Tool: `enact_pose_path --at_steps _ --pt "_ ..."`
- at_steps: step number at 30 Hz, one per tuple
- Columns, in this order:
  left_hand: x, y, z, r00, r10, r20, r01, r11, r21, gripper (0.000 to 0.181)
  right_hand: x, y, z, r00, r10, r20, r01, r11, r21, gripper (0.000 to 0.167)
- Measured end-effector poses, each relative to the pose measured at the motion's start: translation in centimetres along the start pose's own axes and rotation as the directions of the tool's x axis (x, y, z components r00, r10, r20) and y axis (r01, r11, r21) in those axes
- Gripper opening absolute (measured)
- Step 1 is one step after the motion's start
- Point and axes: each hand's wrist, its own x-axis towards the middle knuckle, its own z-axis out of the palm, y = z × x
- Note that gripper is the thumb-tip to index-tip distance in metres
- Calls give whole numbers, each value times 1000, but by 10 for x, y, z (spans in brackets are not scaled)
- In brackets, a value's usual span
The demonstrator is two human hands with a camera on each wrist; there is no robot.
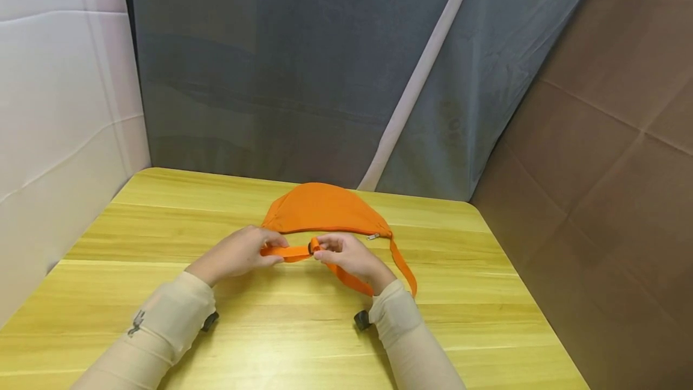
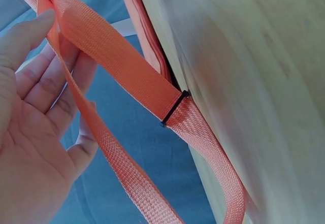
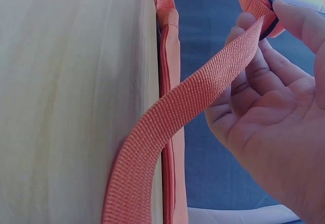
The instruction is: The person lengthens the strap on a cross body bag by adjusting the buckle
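An orange waist bag (image 1: 325, 209) lies on the wooden table, its zip pull (image 1: 373, 236) at the right end. My left hand (image 1: 238, 251) pinches the orange strap (image 1: 292, 252) in front of the bag, thumb on the near side. Opposite it, my right hand (image 1: 352, 257) pinches the strap at a black buckle piece (image 3: 270, 20). In the left wrist view the strap runs doubled past the left palm (image 2: 35, 142), and a second black slider (image 2: 175, 108) crosses it lower down. From the right hand the strap loops back to the bag's right end.
The wooden table (image 1: 260, 348) ends at a dark grey curtain (image 1: 260, 77) behind the bag. A white wall covering (image 1: 65, 107) stands on the left, a brown one (image 1: 606, 167) on the right. Both wrists carry small black devices (image 1: 362, 320).
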Motion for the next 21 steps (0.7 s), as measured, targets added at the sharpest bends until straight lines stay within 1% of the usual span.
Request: enact_pose_path --at_steps 5,12,17,21 --pt "0 -1 0 1000 -3 5 3 1000 -3 25 -1 -3 0 1000 -10 4 10 1000 12 34" --pt "-1 0 -1 1000 -8 7 8 1000 -11 25 -1 -2 -1 1000 -15 9 15 1000 -4 33" --pt "-2 1 -2 1000 -5 7 5 1000 -19 24 0 -1 -1 1000 -8 2 8 1000 -9 34" --pt "-2 1 -3 1000 -2 3 2 1000 -10 23 -1 -2 -2 1000 -2 -2 2 1000 -10 35"
